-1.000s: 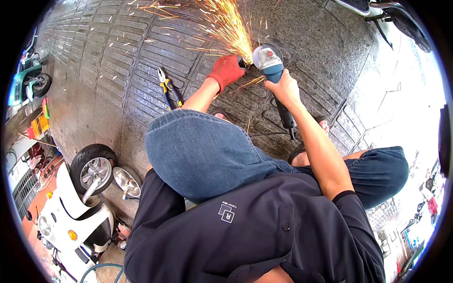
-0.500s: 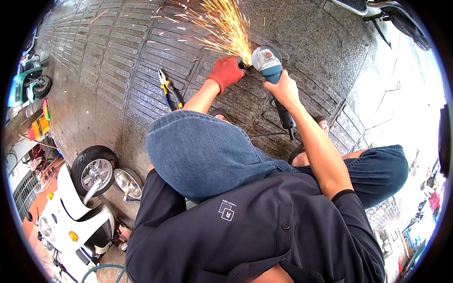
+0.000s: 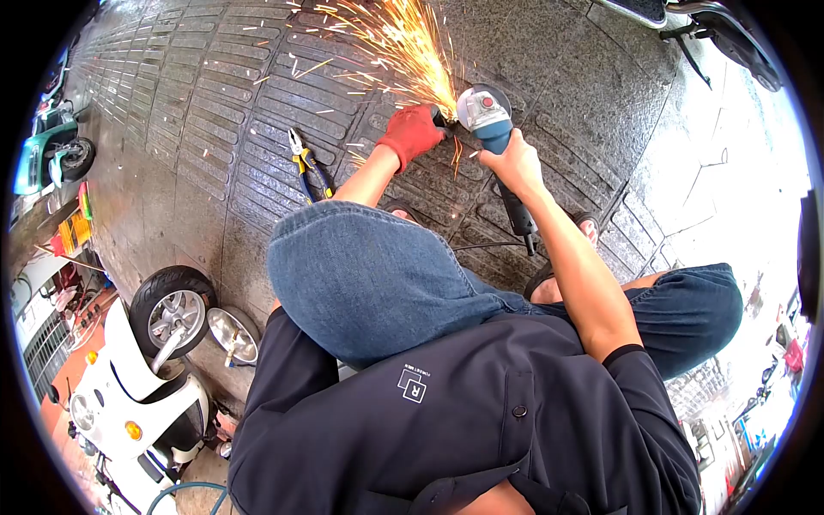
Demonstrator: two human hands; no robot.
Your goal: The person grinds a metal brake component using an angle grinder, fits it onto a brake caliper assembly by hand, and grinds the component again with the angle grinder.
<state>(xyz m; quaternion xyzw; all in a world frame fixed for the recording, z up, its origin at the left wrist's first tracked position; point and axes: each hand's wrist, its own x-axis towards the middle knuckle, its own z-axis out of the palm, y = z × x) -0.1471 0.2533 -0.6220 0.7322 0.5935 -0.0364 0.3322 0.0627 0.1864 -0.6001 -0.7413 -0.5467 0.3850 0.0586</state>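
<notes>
My left hand [image 3: 410,137], in a red glove, is closed around a small dark piece [image 3: 441,118] whose kind I cannot make out. My bare right hand [image 3: 515,163] grips a blue and black angle grinder [image 3: 493,129] by its body, the disc end pointing away from me. The disc's edge is at the small piece, and a dense fan of orange sparks [image 3: 412,51] sprays up and away to the left. Pliers [image 3: 306,163] with yellow and blue handles lie open-jawed on the paving, left of my gloved hand.
Grooved paving [image 3: 197,112] surrounds my feet. At the left stand a white scooter [image 3: 129,403], its wheel [image 3: 174,311] and a round metal bowl [image 3: 233,335]. The grinder's cord [image 3: 489,245] runs under my legs. Part of another motorbike [image 3: 730,39] shows at the upper right.
Both hands and the grinder stay almost in place. The spark fan has shifted and widened, and a few sparks now fall below the disc toward me.
</notes>
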